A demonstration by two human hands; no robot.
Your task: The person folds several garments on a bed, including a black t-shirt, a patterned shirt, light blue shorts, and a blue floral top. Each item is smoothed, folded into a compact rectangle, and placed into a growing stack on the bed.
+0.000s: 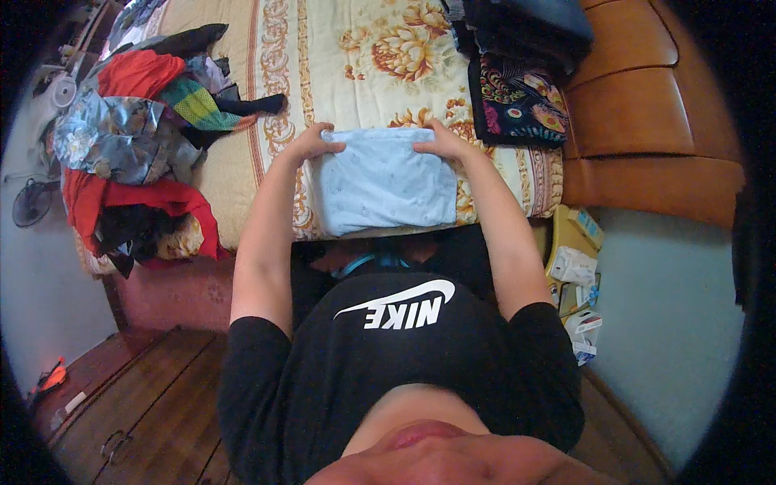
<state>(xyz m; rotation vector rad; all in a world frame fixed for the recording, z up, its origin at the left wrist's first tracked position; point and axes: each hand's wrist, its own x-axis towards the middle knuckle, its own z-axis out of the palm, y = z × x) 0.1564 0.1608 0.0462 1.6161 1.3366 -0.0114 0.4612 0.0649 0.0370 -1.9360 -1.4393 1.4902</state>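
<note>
A light blue cloth (382, 182), folded into a rough rectangle, lies at the near edge of the bed in front of me. Faint small prints and soft wrinkles mark its surface. My left hand (318, 142) grips its far left corner, thumb on top and fingers at the far edge. At the far right corner, my right hand (445, 142) holds the cloth in the same way. The fingertips under the cloth's far edge are partly hidden. Beneath it spreads a cream bedspread (339, 97) with large orange-brown flowers and patterned stripes.
A loose heap of clothes (130, 133) covers the bed's left side. On the right sit a folded black patterned garment (521, 103) and dark folded clothes (527, 30). A brown padded headboard (655, 115) stands beyond. Right of me is a cluttered small stand (564, 242).
</note>
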